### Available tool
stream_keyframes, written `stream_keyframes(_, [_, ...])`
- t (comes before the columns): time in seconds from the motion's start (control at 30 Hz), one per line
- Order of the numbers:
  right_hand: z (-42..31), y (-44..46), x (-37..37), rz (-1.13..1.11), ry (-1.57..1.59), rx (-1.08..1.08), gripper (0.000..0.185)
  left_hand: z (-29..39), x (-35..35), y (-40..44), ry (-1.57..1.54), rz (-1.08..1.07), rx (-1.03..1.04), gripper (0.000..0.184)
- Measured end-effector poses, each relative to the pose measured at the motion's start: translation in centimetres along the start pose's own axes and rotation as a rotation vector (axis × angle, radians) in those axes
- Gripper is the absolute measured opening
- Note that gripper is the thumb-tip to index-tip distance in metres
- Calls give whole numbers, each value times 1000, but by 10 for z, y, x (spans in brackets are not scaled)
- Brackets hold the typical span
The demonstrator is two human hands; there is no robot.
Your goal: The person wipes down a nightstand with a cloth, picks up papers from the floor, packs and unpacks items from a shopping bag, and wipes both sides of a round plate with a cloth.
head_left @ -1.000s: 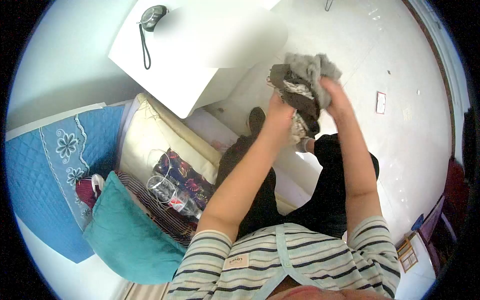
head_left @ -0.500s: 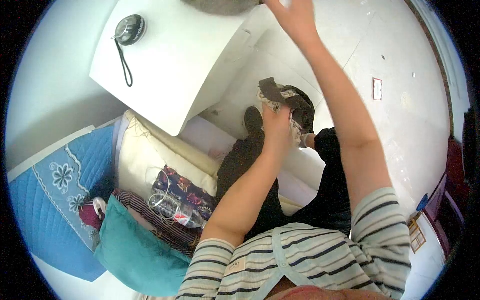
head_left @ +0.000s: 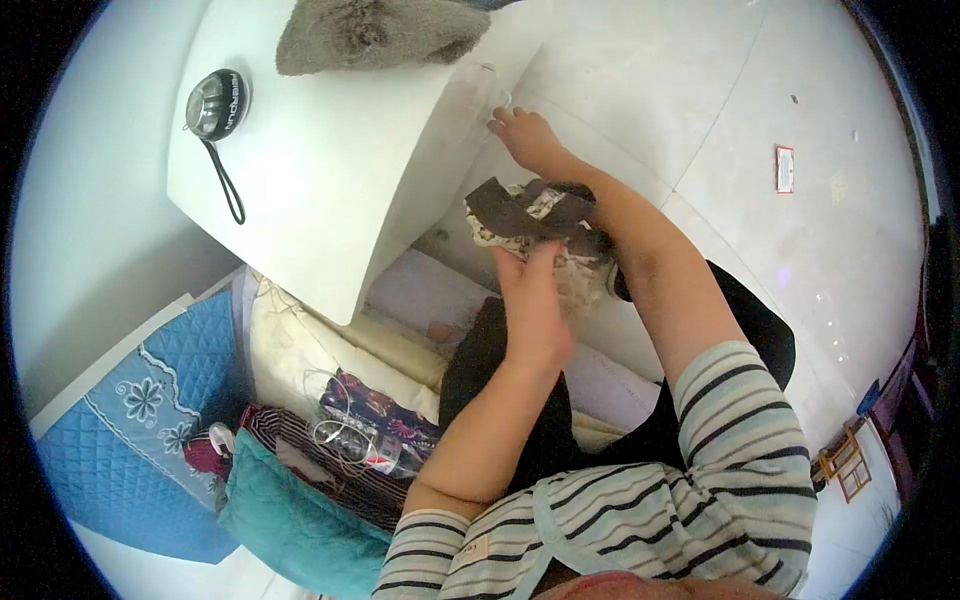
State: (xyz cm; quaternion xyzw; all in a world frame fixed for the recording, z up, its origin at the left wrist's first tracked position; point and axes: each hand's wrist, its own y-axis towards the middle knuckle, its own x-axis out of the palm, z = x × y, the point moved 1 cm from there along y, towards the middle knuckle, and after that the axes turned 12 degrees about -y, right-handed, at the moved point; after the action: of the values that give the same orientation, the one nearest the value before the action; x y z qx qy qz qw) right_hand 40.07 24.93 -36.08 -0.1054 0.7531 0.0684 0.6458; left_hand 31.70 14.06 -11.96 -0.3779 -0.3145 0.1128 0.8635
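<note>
Fingers first: the left hand [head_left: 530, 295] has its thumb and fingers closed around a bunched piece of cloth [head_left: 545, 218], leopard-like print with dark brown bands, lifted in front of the knees. Up beyond it, the right hand [head_left: 530, 142] reaches out with fingers loosely spread and a little bent, gripping nothing that shows, tips just beside a small white loop [head_left: 506, 100] at the side of the white table [head_left: 310, 170]. The right forearm crosses close by the cloth; whether they touch, I can't tell.

Up on the tabletop, a grey-brown plush cloth [head_left: 380, 38] lies near the far edge, and nearer the wall sits a black-and-clear ball [head_left: 215, 105] with lettering round its rim, its black strap [head_left: 226, 182] trailing toward us.

Down to the left, cream bedding [head_left: 290, 335] carries a clear plastic bottle [head_left: 400, 458] beside dark flowered fabric [head_left: 375, 402], with a teal pillow [head_left: 290, 505] nearby. Way over right, a red-edged card [head_left: 785, 169] lies on the pale floor [head_left: 700, 110].
</note>
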Motion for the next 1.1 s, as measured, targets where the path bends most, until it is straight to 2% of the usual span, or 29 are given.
stream_keyframes(0.07, [0, -9, 4, 31, -6, -8, 31, 3, 2, 0, 55, 99, -18, 36])
stream_keyframes(0.13, [9, -17, 4, 75, -30, -13, 30, 6, 3, 4, 56, 95, 18, 34])
stream_keyframes(0.17, [11, -28, 4, -7, -16, 4, 29, 7, 3, 5, 50, 96, 53, 32])
stream_keyframes(0.3, [27, -78, -2, -186, -13, 52, 23, 9, 4, 6, 6, 56, 84, 39])
stream_keyframes(0.33, [33, -92, 0, -190, -19, 56, 23, 5, -4, 13, -5, 15, 131, 45])
stream_keyframes(0.37, [38, -107, 9, -126, 53, 81, 21, 2, -8, 19, -8, 8, 126, 45])
stream_keyframes(0.43, [41, -118, 6, -54, 123, 105, 19, 6, -11, 26, 73, -15, 260, 46])
stream_keyframes(0.5, [39, -124, -24, -216, 158, 241, 18, 10, -1, 23, 70, -23, 308, 49])
stream_keyframes(0.57, [38, -127, -54, -265, 153, 253, 20, 11, 6, 22, 176, -46, 421, 51])
stream_keyframes(0.6, [37, -130, -60, -314, 641, 429, 25, 9, 0, 28, 320, -93, 462, 54])
stream_keyframes(0.63, [34, -133, -66, -348, 1135, 593, 30, 7, -2, 30, 317, -102, 464, 54])
stream_keyframes(0.67, [30, -133, -80, -273, 1411, 644, 45, 4, 3, 27, 501, -139, 487, 54])
stream_keyframes(0.7, [23, -128, -91, -207, 1536, 684, 48, 1, 4, 29, 689, -176, 498, 54])
stream_keyframes(0.77, [11, -119, -132, -113, 1782, 703, 60, -4, 3, 33, 775, -247, 473, 56])
stream_keyframes(0.83, [-3, -108, -151, -145, 1720, 490, 65, -5, 5, 32, 607, -291, 298, 58])
stream_keyframes(0.87, [-9, -108, -159, -56, 1584, 541, 60, -11, 10, 25, 617, -288, 340, 60])
stream_keyframes(0.9, [-11, -99, -150, -40, 1576, 560, 60, -7, 17, 20, 605, -199, 311, 62])
stream_keyframes(0.97, [-9, -93, -130, 174, 851, 593, 54, -7, 11, 22, 503, -160, 281, 60])
stream_keyframes(1.0, [-7, -93, -126, 299, 724, 525, 49, -8, 10, 24, 502, -162, 285, 60])
stream_keyframes(1.07, [-5, -92, -123, 359, 670, 497, 47, -8, 4, 26, 436, -163, 293, 58])
stream_keyframes(1.1, [-8, -96, -133, 406, 627, 461, 45, -9, 14, 12, 529, -148, 314, 56])
